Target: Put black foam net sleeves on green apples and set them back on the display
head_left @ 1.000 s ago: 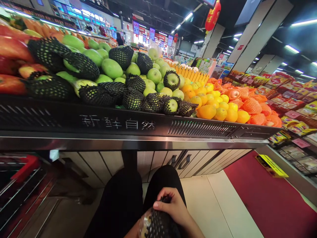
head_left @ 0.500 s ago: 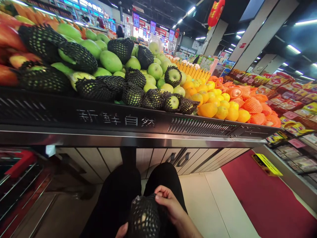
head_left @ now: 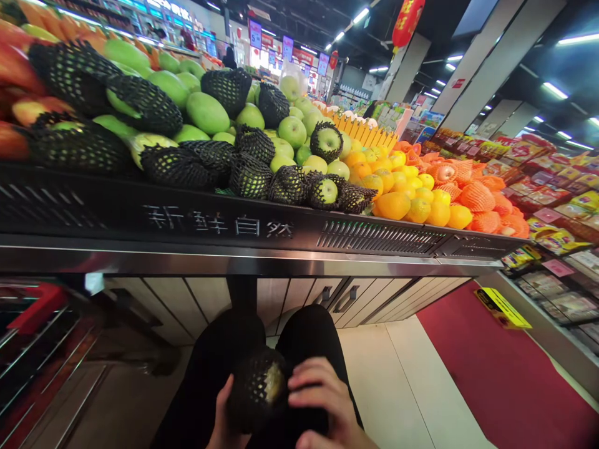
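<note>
Low in front of my legs, my left hand point(head_left: 221, 415) grips a round fruit in black foam netting point(head_left: 257, 390) from its left side. A pale yellowish patch shows where the net parts on the fruit's right; its exact kind is hard to tell. My right hand point(head_left: 322, 399) is close against the fruit's right side, slightly blurred, its fingers stretched and the thumb apart below. Whether its fingertips touch the net is unclear. Ahead stands a fruit display with green apples point(head_left: 292, 131), green mangoes point(head_left: 208, 114) and several fruits in black nets point(head_left: 251, 176).
The display's black front panel point(head_left: 215, 218) and steel edge run across, above wooden cabinet doors point(head_left: 346, 299). Oranges point(head_left: 393, 206) and fruit in orange nets point(head_left: 476, 198) lie to the right. A shopping cart point(head_left: 42, 312) stands at left; packaged-goods shelves point(head_left: 552, 212) are at right.
The netted fruit has turned and shifted slightly up and left, exposing a pale patch. My right hand has gone from pinching the net's top to stretched fingers beside it.
</note>
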`<action>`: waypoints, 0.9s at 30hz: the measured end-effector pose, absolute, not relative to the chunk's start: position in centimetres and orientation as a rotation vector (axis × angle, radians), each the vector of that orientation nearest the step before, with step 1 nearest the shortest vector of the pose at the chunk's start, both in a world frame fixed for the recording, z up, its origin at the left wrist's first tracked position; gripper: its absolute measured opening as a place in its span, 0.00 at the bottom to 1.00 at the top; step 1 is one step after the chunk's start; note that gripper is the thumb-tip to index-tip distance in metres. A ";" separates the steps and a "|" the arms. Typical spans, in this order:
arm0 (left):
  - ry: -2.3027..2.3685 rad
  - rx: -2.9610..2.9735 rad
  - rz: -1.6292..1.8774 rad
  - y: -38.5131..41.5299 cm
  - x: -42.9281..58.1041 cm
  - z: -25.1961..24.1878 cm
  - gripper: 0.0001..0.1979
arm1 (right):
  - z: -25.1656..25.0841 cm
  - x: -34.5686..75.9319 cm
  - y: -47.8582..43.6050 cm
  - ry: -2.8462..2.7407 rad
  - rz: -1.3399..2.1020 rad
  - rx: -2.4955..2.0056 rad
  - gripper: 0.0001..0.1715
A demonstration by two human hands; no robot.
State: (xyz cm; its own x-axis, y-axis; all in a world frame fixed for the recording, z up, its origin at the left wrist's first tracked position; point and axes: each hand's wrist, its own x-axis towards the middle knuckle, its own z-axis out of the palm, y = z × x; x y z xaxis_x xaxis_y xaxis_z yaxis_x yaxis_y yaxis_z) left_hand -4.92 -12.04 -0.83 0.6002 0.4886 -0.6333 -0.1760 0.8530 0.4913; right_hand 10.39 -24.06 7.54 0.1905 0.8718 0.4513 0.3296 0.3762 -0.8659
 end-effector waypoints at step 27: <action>1.035 0.695 0.359 -12.8 -6.0 -1.8 0.21 | 7.8 10.1 -23.3 -1.578 0.773 -1.815 0.36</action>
State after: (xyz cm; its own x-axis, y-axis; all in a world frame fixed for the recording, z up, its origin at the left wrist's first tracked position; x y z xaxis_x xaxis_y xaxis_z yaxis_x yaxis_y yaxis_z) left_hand -5.96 -12.78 -1.78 0.4799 0.5781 -0.6600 0.0457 0.7347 0.6768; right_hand 10.12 -23.32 7.84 0.1209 0.9919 -0.0385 0.6386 -0.1074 -0.7620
